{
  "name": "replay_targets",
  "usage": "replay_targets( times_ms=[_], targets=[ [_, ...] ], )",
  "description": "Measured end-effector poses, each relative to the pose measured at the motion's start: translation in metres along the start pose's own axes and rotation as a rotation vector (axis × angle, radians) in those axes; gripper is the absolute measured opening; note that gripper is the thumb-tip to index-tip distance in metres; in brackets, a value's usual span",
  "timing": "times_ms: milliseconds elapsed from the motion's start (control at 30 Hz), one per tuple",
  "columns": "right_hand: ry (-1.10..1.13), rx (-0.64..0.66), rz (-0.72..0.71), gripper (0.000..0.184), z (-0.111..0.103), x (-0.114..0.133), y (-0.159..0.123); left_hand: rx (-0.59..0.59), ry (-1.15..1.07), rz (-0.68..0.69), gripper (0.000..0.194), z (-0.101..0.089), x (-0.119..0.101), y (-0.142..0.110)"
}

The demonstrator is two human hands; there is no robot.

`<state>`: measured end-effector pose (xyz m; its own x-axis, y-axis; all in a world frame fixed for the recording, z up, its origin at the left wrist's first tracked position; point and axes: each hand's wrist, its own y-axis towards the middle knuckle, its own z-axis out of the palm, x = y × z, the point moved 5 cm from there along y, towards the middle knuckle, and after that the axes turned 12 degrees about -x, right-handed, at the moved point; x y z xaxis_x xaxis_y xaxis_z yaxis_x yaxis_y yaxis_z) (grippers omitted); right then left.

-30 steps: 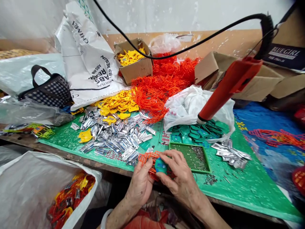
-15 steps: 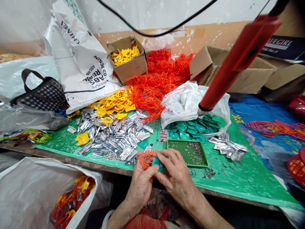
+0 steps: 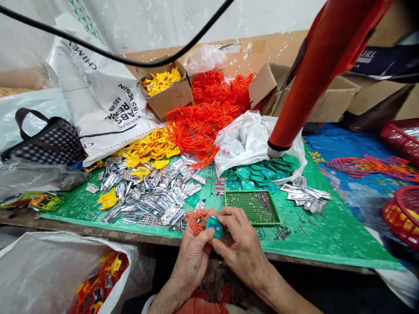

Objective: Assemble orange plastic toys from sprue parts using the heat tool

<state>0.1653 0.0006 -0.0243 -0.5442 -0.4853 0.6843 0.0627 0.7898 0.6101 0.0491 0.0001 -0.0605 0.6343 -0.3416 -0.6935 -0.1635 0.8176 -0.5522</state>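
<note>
Both hands meet just over the table's front edge. My left hand [image 3: 193, 250] is closed on an orange plastic lattice frame [image 3: 197, 219], thumb on top. A small teal plastic piece [image 3: 214, 223] lies against the frame, under the left thumb. My right hand [image 3: 240, 237] pinches the right side of the teal piece and frame between thumb and fingers. Its fingertips hide part of both. Just behind the hands lies a heap of silver metallic pieces [image 3: 147, 192]. Beside the right hand sits a green mesh tray [image 3: 235, 205] with small dark screws or pins in it.
A red electric screwdriver [image 3: 301, 83] hangs at front right. Behind are yellow pieces [image 3: 147, 146], tangled orange frames [image 3: 203, 117], teal pieces [image 3: 262, 172] by a white bag, and cardboard boxes [image 3: 330, 96]. A white sack [image 3: 59, 270] stands lower left.
The view has shifted, so the table things sit further left and the hanging screwdriver looks larger. The teal piece shows more of its face between my hands; both hands keep their hold.
</note>
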Motion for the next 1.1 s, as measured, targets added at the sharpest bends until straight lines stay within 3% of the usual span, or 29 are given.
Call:
replay_targets(
  times_ms=[400,667,767,833,867,967,1000,1033,1100],
  targets=[
    [0.156,0.065,0.214,0.023,0.0,-0.007,0.004,0.069,0.068,0.043,0.029,0.002,-0.004,0.0],
    [0.037,0.024,0.129,0.023,0.002,0.005,-0.001,0.095,0.078,0.04,0.025,0.003,-0.003,-0.002],
    [0.087,0.141,0.1,0.025,-0.005,0.008,0.0,0.13,0.124,0.074,0.026,0.003,-0.005,-0.002],
    [0.159,0.17,0.127,0.031,-0.023,-0.001,0.007,0.122,0.155,0.132,0.028,0.002,-0.009,-0.002],
    [0.172,0.105,0.164,0.033,-0.038,-0.01,0.014,0.104,0.172,0.159,0.029,0.0,-0.012,-0.001],
    [0.084,-0.347,0.271,0.038,-0.102,-0.053,0.045,0.075,0.231,0.134,0.029,-0.001,-0.011,-0.001],
    [0.058,-0.484,0.275,0.048,-0.122,-0.067,0.058,0.084,0.247,0.096,0.03,0.0,-0.009,-0.002],
    [0.045,-0.577,0.249,0.06,-0.137,-0.078,0.073,0.094,0.259,0.058,0.03,0.001,-0.007,-0.002],
    [0.06,-0.601,0.217,0.084,-0.152,-0.099,0.108,0.115,0.272,0.002,0.032,0.004,-0.001,-0.003]
  ],
)
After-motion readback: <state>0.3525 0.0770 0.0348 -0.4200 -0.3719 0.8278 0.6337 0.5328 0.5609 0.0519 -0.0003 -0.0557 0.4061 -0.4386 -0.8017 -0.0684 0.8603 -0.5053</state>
